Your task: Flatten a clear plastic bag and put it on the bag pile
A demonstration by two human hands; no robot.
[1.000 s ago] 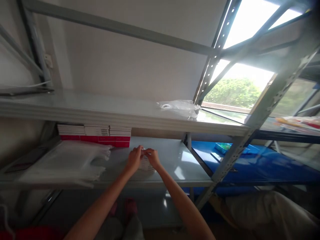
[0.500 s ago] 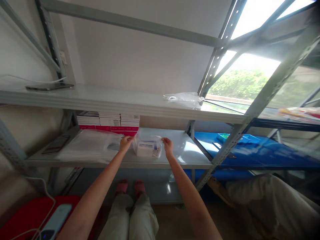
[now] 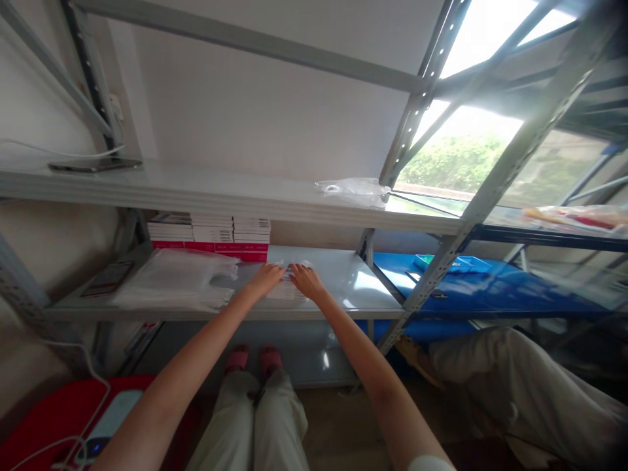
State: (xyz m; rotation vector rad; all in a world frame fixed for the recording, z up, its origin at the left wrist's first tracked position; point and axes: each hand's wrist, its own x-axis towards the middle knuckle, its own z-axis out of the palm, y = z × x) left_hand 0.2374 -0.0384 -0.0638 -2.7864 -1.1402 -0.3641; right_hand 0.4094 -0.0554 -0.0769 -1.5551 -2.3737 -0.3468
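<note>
Hands meet at centre frame on the lower shelf (image 3: 343,288): my left hand (image 3: 265,279) and right hand (image 3: 305,280) lie over a small clear bag (image 3: 287,289) with a white box inside. Fingers are stretched flat and close together, pressing the top down, pinching nothing I can see. I judge I'm flattening its mouth; next calls for an even push. Its plastic looks thin and crinkled. Left of it lies a pile of clear bags (image 3: 176,278).
</note>
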